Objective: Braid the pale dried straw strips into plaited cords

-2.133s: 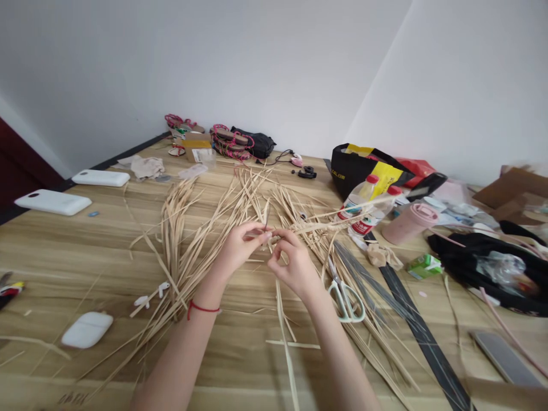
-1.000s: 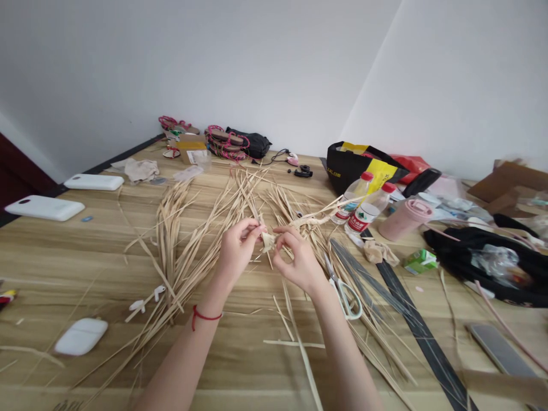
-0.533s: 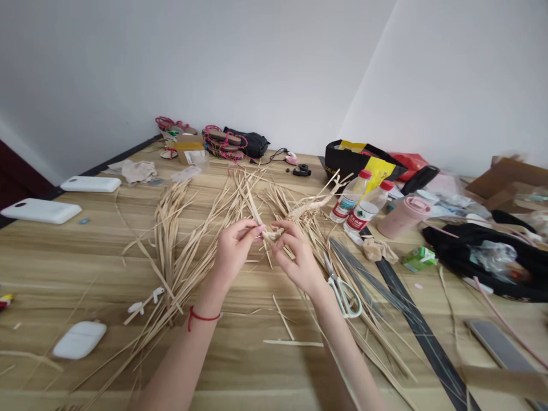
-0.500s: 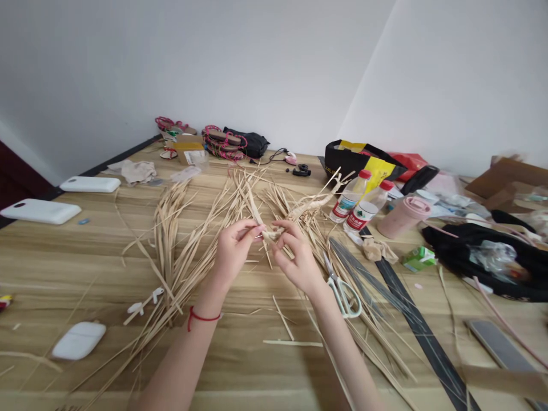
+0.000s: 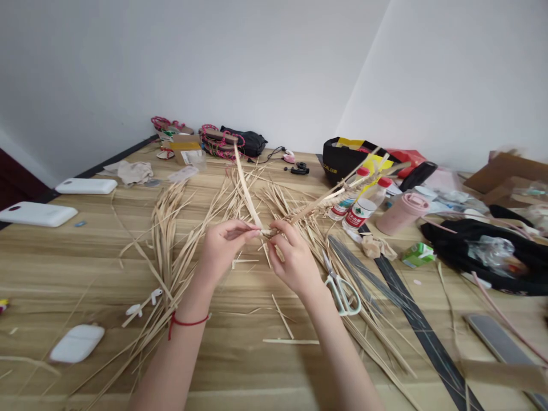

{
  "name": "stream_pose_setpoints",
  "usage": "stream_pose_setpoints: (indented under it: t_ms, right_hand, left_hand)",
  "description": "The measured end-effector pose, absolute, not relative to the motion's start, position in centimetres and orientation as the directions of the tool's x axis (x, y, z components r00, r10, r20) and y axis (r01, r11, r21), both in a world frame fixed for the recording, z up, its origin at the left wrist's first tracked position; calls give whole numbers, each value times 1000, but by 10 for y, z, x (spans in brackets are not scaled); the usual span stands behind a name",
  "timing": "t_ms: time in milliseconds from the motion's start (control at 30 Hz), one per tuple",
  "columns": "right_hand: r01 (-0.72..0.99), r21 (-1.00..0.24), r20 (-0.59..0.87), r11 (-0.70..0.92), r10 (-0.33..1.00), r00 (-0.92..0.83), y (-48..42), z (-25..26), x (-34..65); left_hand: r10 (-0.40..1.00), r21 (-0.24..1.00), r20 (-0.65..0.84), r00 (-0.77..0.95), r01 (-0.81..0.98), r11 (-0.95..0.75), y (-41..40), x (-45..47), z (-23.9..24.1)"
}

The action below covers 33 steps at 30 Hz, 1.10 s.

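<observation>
Both hands meet over the middle of the table, at one end of a braid of pale dried straw (image 5: pixel 329 198). My right hand (image 5: pixel 293 257) is closed round the braid, which slants up to the right past the bottles. My left hand (image 5: pixel 225 245) pinches the braid's near end, where a loose flat strand (image 5: pixel 245 185) rises away from the fingers. Exactly which strands each fingertip holds is hidden. Beneath and around lie loose straw bundles (image 5: pixel 168 228). Close to my right forearm are scissors (image 5: pixel 342 291) with pale green handles.
Two plastic bottles (image 5: pixel 363 208), a pink cup (image 5: pixel 403 212) and a black and yellow bag (image 5: pixel 342 160) stand at the right. A green carton (image 5: pixel 418 255) and a phone (image 5: pixel 496 342) lie farther right. White earbuds (image 5: pixel 145 302) and their case (image 5: pixel 77 343) are at the left.
The braid has swung up and now overlaps the bottles and bag. The loose strand stands higher, and my left hand has shifted slightly left. My right hand's fingers have closed more on the braid.
</observation>
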State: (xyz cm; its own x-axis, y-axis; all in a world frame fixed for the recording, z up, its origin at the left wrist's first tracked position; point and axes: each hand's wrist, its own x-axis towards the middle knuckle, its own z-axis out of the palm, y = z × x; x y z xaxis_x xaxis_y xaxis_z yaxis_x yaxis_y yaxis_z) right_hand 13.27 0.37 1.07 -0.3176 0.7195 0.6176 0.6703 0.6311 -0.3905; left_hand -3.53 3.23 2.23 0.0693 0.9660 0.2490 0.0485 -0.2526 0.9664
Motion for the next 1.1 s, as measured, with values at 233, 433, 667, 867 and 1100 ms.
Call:
stream_pose_setpoints:
  t_ms: [233, 433, 667, 867, 1100]
  right_hand:
    - [666, -365, 592, 651, 714, -374, -1, 15, 133]
    - [667, -360, 593, 653, 712, -377, -3, 18, 131]
    - [601, -451, 607, 660, 720, -336, -3, 20, 131]
    - [542, -529, 623, 653, 732, -276, 1, 18, 132]
    - [593, -526, 632, 610, 747, -208, 0, 15, 131]
  left_hand:
    - [962, 963, 265, 57, 38, -268, 30, -37, 23]
    - [961, 962, 268, 63, 34, -271, 32, -38, 23]
    - [951, 952, 307, 23, 9, -307, 30, -37, 26]
    - [955, 956, 294, 42, 5, -295, 28, -33, 29]
    - [973, 973, 225, 50, -58, -223, 29, -34, 27]
